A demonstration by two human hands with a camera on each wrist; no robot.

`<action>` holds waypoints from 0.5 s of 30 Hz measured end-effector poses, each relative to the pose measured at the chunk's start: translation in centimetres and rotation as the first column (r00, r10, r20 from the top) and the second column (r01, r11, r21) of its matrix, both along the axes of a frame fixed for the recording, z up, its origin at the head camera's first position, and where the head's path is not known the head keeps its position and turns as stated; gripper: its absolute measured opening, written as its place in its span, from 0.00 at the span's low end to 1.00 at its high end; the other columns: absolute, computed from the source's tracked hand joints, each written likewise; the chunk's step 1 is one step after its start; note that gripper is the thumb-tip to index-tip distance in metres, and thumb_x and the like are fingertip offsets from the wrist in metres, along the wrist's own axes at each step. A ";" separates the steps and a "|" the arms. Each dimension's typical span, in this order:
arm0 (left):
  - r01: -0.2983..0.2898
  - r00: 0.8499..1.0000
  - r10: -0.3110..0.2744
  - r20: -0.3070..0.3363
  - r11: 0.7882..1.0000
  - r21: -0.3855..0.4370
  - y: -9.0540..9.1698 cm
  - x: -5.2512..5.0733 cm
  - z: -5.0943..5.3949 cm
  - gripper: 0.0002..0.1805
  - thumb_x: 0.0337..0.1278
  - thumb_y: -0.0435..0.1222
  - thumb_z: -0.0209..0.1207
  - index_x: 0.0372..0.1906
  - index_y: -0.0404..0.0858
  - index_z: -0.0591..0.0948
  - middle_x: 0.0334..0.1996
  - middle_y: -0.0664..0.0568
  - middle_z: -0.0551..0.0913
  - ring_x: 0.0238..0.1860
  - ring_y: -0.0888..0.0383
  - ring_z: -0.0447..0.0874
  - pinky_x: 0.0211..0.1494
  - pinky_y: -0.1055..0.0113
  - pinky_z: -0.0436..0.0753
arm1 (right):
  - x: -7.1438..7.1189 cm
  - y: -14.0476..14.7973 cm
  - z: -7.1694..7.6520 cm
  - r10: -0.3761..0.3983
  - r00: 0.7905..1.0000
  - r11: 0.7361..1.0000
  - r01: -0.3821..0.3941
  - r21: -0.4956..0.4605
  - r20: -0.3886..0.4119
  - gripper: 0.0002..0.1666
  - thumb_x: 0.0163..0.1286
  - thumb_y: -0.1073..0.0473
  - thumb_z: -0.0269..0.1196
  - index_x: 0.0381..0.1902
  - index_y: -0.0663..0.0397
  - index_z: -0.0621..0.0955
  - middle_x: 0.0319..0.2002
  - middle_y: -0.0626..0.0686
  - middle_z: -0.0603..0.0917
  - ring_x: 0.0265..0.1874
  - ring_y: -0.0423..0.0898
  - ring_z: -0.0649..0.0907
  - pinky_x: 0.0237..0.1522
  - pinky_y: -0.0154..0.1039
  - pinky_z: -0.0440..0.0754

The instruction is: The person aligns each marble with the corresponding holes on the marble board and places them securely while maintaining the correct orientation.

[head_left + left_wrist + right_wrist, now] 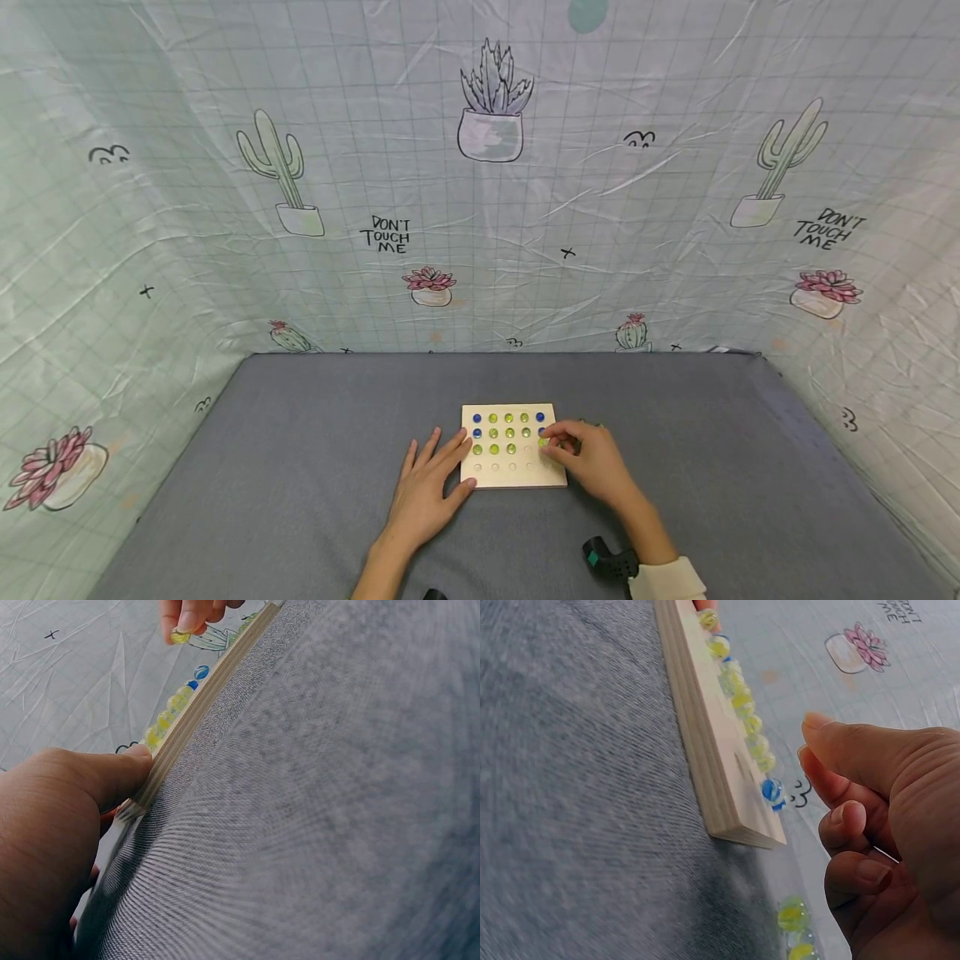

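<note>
A pale wooden board (513, 477) lies on the grey cloth, with marbles in its three upper rows: blue ones at both ends of the top two, yellow-green ones between. Bare holes show in the bottom row. My left hand (426, 498) rests with spread fingers along the board's left edge; in the left wrist view its thumb (124, 774) touches the near side. Over the board's right part, my right hand (596, 467) pinches a yellow-green marble (180, 636) between thumb and fingers. The right wrist view shows this hand (889, 817) with its other fingers curled; the marble is hidden there.
Loose yellow-green marbles (793, 915) lie beyond the board's corner in the right wrist view. A black strap device (611, 562) sits at my right wrist. Printed fabric (495, 208) stands behind and beside the grey surface (315, 433).
</note>
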State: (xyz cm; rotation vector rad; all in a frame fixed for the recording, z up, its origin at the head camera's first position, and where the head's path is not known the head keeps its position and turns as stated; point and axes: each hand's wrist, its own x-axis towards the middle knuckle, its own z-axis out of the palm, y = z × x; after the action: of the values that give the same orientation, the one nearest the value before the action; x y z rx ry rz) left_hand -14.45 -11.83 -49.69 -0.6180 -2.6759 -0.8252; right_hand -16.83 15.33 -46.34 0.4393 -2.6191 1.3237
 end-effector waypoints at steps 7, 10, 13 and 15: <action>-0.002 1.000 0.002 0.010 1.000 -0.005 0.0 0.0 0.1 0.31 0.59 0.50 0.60 0.66 0.44 0.74 0.67 0.54 0.69 0.70 0.41 0.57 0.70 0.38 0.47 | 0.1 -0.4 -0.1 0.007 0.999 1.000 -0.007 0.013 0.040 0.09 0.56 0.60 0.72 0.36 0.48 0.86 0.23 0.40 0.77 0.19 0.37 0.70 0.20 0.31 0.69; -0.002 1.000 0.002 0.019 1.000 -0.005 0.0 0.0 0.1 0.31 0.59 0.50 0.61 0.66 0.44 0.73 0.67 0.54 0.69 0.70 0.42 0.57 0.70 0.38 0.46 | 0.1 -0.7 -0.3 0.010 0.999 1.000 -0.011 0.009 0.037 0.09 0.56 0.61 0.72 0.36 0.48 0.86 0.22 0.39 0.77 0.19 0.37 0.70 0.20 0.31 0.69; -0.003 1.000 0.003 0.023 1.000 -0.008 0.0 0.0 0.1 0.31 0.58 0.49 0.61 0.66 0.44 0.73 0.67 0.54 0.69 0.70 0.42 0.57 0.70 0.38 0.46 | 0.0 -0.9 -0.5 0.009 0.999 1.000 -0.009 0.002 0.040 0.08 0.55 0.62 0.72 0.35 0.49 0.85 0.22 0.39 0.76 0.19 0.36 0.70 0.20 0.30 0.69; -0.003 1.000 0.003 0.016 1.000 -0.008 0.0 0.0 0.0 0.31 0.58 0.49 0.61 0.66 0.44 0.74 0.67 0.54 0.69 0.70 0.41 0.57 0.70 0.38 0.46 | 0.0 -1.0 -0.7 0.008 0.999 1.000 -0.008 -0.001 0.043 0.08 0.55 0.62 0.72 0.34 0.49 0.85 0.21 0.39 0.76 0.19 0.36 0.70 0.20 0.30 0.69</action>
State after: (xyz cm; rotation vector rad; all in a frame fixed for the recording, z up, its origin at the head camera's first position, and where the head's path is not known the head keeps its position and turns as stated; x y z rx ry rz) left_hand -14.44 -11.81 -49.64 -0.6120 -2.6948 -0.8229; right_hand -16.82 14.36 -47.03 0.4259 -2.6545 1.3510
